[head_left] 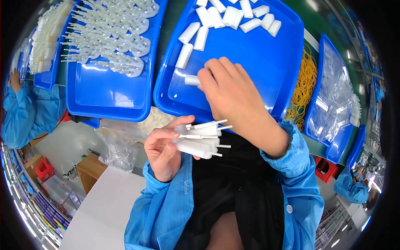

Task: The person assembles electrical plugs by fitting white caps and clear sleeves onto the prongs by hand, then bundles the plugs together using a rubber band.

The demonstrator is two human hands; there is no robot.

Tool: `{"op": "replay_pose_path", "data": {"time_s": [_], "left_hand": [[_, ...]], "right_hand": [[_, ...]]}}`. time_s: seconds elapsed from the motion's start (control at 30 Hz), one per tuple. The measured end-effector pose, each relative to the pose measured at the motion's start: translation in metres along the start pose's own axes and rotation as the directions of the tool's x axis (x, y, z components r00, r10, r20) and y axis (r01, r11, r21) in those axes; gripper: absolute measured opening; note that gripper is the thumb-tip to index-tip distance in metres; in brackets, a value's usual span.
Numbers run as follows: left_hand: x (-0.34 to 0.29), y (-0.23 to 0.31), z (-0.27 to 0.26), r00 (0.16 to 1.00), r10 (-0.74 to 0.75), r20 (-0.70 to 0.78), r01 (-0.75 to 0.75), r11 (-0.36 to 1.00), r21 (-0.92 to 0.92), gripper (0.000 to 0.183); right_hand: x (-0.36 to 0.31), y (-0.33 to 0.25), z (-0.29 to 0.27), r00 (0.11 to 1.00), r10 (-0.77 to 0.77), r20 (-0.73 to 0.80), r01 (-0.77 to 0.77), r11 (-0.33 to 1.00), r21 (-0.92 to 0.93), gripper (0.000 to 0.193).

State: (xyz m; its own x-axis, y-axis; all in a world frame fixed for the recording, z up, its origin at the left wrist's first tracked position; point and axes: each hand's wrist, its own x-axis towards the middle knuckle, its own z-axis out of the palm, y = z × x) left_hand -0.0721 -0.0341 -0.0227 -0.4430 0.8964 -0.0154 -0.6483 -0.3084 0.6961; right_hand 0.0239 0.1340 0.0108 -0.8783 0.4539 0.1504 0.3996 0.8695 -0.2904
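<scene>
My left hand (163,152) is closed around a small bunch of white plastic pieces (196,146), held in front of my body. Thin white rods stick out of the bunch toward the right. Above it, my right hand (230,93) reaches over the near part of a large blue tray (266,79). Its fingers are curled, with thumb and fingertips at one end of a white block-shaped plastic piece (192,80); the fingertips are partly hidden. Several similar white plastic pieces (201,38) lie in the far and left parts of that tray.
To the left, another blue tray (109,106) holds rows of white parts with thin rods (110,37). At right are yellow rubber bands (303,85) and a blue tray with clear plastic bags (333,83). A clear bag (118,146) hangs below the trays. Co-workers in blue are at both sides.
</scene>
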Motion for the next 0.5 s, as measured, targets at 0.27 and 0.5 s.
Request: {"op": "replay_pose_path", "data": {"time_s": [0.27,0.5], "left_hand": [[0.003,-0.004,0.023,1.000,-0.013,-0.015,0.016,0.987,0.157,0.046],[-0.002,-0.018,0.046,0.999,-0.006,0.048,-0.015,0.906,0.422,0.045]], "right_hand": [[-0.075,0.020,-0.056,0.822,0.570,0.001,-0.307,0.440,0.844,0.012],[-0.115,0.020,-0.057,0.779,0.625,0.050,-0.186,0.154,0.970,0.017]]}}
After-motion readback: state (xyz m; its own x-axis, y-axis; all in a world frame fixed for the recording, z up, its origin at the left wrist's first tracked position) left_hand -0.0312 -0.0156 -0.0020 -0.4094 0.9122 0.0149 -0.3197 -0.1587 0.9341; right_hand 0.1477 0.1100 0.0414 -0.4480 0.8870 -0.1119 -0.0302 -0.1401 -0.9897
